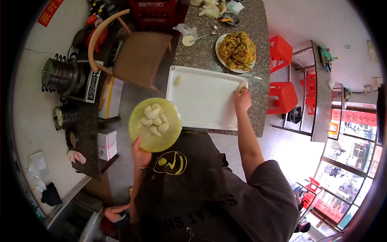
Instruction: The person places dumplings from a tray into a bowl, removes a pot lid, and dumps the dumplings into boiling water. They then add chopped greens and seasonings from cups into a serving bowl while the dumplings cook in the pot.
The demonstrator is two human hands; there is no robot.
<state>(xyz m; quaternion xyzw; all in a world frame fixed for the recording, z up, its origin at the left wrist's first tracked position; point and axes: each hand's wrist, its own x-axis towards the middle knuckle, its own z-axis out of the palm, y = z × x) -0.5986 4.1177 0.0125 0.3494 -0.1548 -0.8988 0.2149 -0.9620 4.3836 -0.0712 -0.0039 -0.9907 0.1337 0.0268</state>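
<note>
My left hand (pixel 141 151) grips the near edge of a yellow-green plate (pixel 171 135), held beside the tray's left end. Several pale, folded dumplings (pixel 152 113) are heaped on it. Over the far right corner of a white tray (pixel 201 101), my right hand (pixel 242 100) has its fingers closed around a dumpling (pixel 241 86), partly covered by the fingertips. Another dumpling (pixel 178 81) lies by itself near the tray's far left corner.
Behind the tray, the stone-patterned table (pixel 201 52) bears a plate of chopped filling (pixel 238 50), a spoon (pixel 203 36) and a metal bowl (pixel 230 18). A wooden chair (pixel 141 56) stands left; red stools (pixel 282 97) stand right. Steamer pots (pixel 60 74) line the left counter.
</note>
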